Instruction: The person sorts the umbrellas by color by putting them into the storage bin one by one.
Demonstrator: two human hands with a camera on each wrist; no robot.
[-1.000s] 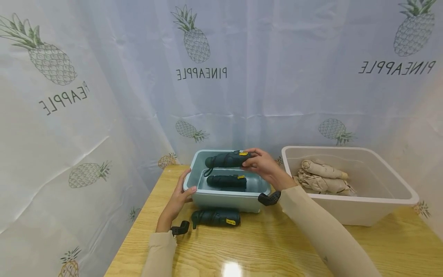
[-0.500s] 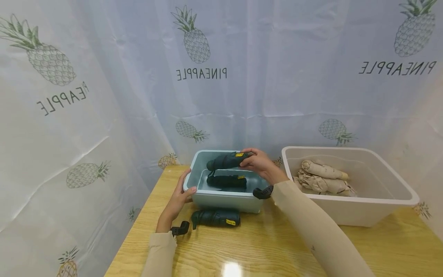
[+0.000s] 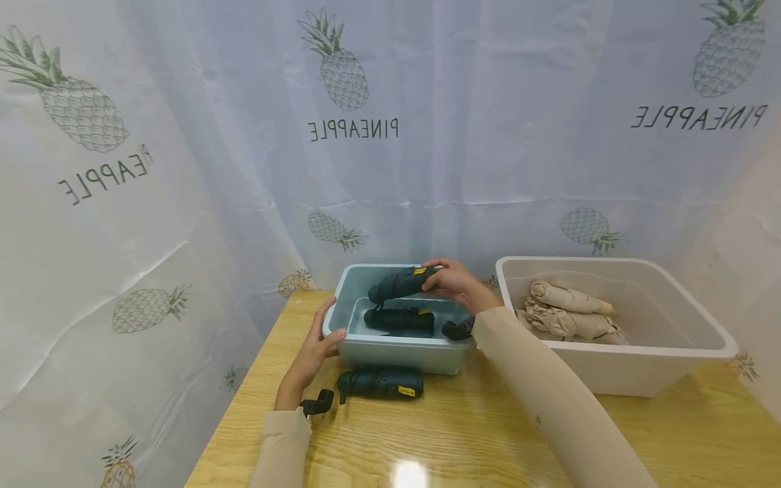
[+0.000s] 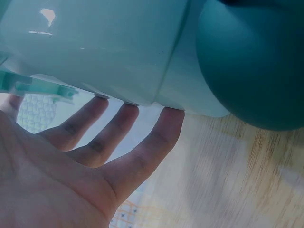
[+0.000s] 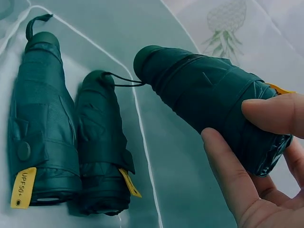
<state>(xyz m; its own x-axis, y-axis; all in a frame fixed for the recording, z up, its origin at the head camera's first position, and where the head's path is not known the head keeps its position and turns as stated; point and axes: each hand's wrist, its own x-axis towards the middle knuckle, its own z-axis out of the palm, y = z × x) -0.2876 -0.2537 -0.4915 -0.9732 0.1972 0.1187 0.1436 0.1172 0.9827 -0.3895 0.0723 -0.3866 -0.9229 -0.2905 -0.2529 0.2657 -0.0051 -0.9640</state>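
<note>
My right hand [image 3: 454, 281] grips a dark green folded umbrella [image 3: 396, 285] by its yellow-tagged end, tilted over the light blue bin [image 3: 396, 341]. In the right wrist view, thumb and fingers pinch this held umbrella [image 5: 199, 90]; its thin cord stretches to a second umbrella [image 5: 102, 142] lying in the bin beside a third umbrella [image 5: 45, 123]. My left hand [image 3: 315, 349] holds the bin's front left corner, thumb at the front rim. In the left wrist view, its fingertips touch the bin's outer wall [image 4: 95, 52]. Another folded umbrella [image 3: 379, 384] lies on the table before the bin.
To the right stands a larger whitish bin [image 3: 616, 369] with beige rolled bundles [image 3: 567, 312] at its left end. Both bins are on a wooden table [image 3: 476, 440]. A pineapple-print curtain [image 3: 427, 169] hangs behind and at the sides.
My right hand has moved slightly left, and the held umbrella has tilted, its handle end now lower toward the umbrella in the bin. The left hand keeps its place.
</note>
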